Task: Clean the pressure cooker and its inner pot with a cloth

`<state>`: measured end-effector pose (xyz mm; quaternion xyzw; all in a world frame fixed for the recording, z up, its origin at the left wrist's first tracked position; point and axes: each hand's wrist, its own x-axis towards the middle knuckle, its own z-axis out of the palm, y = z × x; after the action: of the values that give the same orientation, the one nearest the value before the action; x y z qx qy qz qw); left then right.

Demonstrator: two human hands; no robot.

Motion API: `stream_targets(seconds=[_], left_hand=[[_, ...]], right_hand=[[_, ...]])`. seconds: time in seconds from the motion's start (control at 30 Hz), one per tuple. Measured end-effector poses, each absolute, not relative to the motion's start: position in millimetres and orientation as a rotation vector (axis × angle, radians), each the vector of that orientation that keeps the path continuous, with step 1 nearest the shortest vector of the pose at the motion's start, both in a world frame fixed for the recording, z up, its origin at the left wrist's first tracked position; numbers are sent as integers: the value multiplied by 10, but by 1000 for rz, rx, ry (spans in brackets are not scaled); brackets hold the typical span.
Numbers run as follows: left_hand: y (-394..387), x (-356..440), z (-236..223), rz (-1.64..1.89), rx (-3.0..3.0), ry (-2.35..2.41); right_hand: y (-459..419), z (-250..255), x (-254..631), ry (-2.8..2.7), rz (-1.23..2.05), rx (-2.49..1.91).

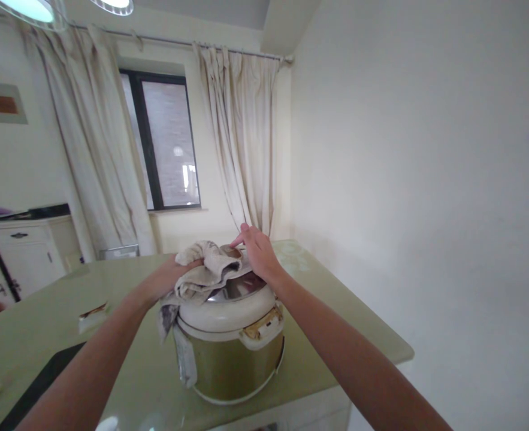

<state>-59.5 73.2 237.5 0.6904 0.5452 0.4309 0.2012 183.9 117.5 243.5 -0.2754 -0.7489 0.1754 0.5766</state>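
Note:
A pressure cooker-like pot (232, 365) with a gold body, white rim and shiny lid stands upright on the green countertop. My left hand (174, 275) is closed on a crumpled grey-white cloth (205, 275), which lies bunched over the left of the lid. Part of that hand is hidden by the cloth. One end of the fabric hangs down the pot's left side. At the far right of the lid rests my right hand (257, 251), thumb stretched toward the lid's knob and fingers extended, partly hidden. Brown staining marks the front latch (264, 326).
The green countertop (133, 359) ends at a rounded corner on the right, beside a white wall (426, 179). On the left lie a small white packet (92, 317) and a dark flat object (48, 377). Behind are curtains (246, 131), a window (169, 143) and a white cabinet (26, 257).

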Motion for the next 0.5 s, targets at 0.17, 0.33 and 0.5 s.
stream_targets(seconds=[0.17, 0.33, 0.5], left_hand=[[1280, -606, 2521, 951, 2215, 1411], [1537, -587, 2482, 920, 2402, 1476], [1481, -683, 2304, 945, 2376, 1617]], right_hand=[[1221, 2441, 1804, -1851, 292, -723], [1152, 2460, 1817, -1994, 139, -710], [1112, 2455, 1828, -2030, 137, -673]])
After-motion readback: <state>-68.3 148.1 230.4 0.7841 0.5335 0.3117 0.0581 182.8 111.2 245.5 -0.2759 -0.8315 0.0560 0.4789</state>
